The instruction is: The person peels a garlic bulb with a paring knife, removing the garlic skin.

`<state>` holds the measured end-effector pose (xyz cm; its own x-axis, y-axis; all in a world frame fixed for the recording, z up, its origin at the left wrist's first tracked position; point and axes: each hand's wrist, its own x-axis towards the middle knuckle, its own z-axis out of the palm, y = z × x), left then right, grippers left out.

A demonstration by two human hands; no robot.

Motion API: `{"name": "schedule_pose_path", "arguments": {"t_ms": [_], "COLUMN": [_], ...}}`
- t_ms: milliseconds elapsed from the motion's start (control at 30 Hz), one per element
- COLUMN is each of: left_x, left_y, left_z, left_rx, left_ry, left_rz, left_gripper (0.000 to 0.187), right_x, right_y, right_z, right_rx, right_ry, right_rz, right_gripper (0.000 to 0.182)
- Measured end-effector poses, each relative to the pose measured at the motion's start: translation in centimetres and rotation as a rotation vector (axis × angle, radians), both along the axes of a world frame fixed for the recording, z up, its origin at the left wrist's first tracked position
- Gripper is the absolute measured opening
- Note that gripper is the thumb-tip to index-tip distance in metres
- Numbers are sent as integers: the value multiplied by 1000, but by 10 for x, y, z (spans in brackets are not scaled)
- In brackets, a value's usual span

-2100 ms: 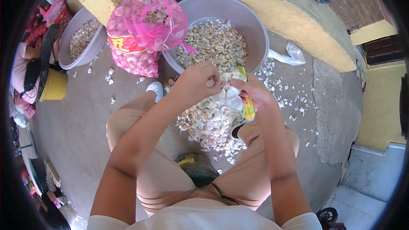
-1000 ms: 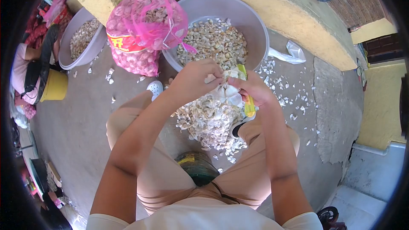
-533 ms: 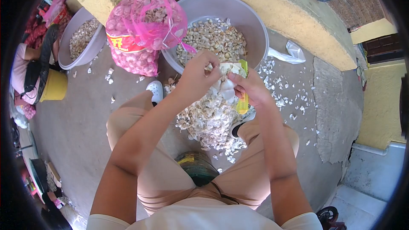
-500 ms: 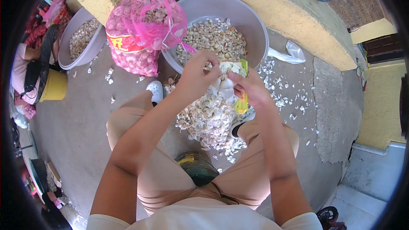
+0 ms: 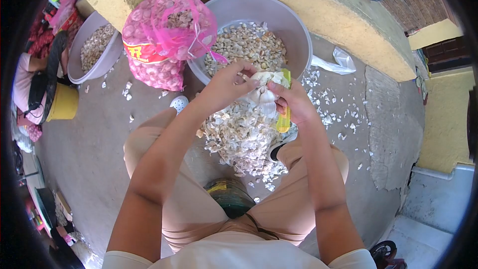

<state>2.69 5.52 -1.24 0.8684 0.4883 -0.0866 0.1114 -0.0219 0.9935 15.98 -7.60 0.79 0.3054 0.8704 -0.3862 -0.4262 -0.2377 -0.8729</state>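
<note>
Two hands meet just in front of the big basin (image 5: 294, 30), which is heaped with cloves; the pink mesh sack (image 5: 167, 35) leans on its left rim, and the skin pile (image 5: 244, 137) lies on the floor nearer the knees. The left hand (image 5: 226, 87) pinches the garlic bulb (image 5: 262, 89); the right hand (image 5: 294, 102) grips the same bulb and a yellow-green knife (image 5: 284, 117). The bulb looks light and firm under papery, brittle skin (likely slippery once loose), best held round its sides.

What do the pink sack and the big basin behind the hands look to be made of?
Pink sack: open plastic mesh netting, likely; garlic bulbs show through the weave. Basin: smooth, matte grey plastic by its look, with a thin, even rolled rim; it could be metal.
</note>
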Motion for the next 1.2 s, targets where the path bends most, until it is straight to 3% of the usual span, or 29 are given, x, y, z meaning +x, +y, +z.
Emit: {"name": "schedule_pose_path", "arguments": {"t_ms": [67,267,467,667,767,867,967,1067,1200], "left_x": [-4,-12,-13,-11,-6,-5,-1,2,6], "left_y": [0,-1,1,-2,-3,-7,-5,-9,-17], "left_z": [14,15,11,2,7,4,-11,-5,-11], "left_rx": [86,920,836,934,508,137,148,-6,-2], "left_ry": [73,86,239,81,23,-10,-30,13,46], "left_rz": [-48,-175,-224,-187,-87,-33,-21,100,70], "left_gripper": [23,16,16,16,18,17,18,20,47], "right_x": [-1,-3,-7,-8,-8,-2,-3,-4,-4], "right_y": [0,2,5,4,1,-1,1,3,4], "right_z": [3,1,1,0,8,-7,-6,4,-11], "right_rx": [-6,-131,-171,-142,-52,-10,-19,-98,-68], "right_ry": [-13,-301,-328,-299,-92,-60,-84,-170,-352], "right_rz": [18,75,129,185,103,43,7,-22,-35], "right_gripper": [31,35,34,33,32,31,32,31,35]}}
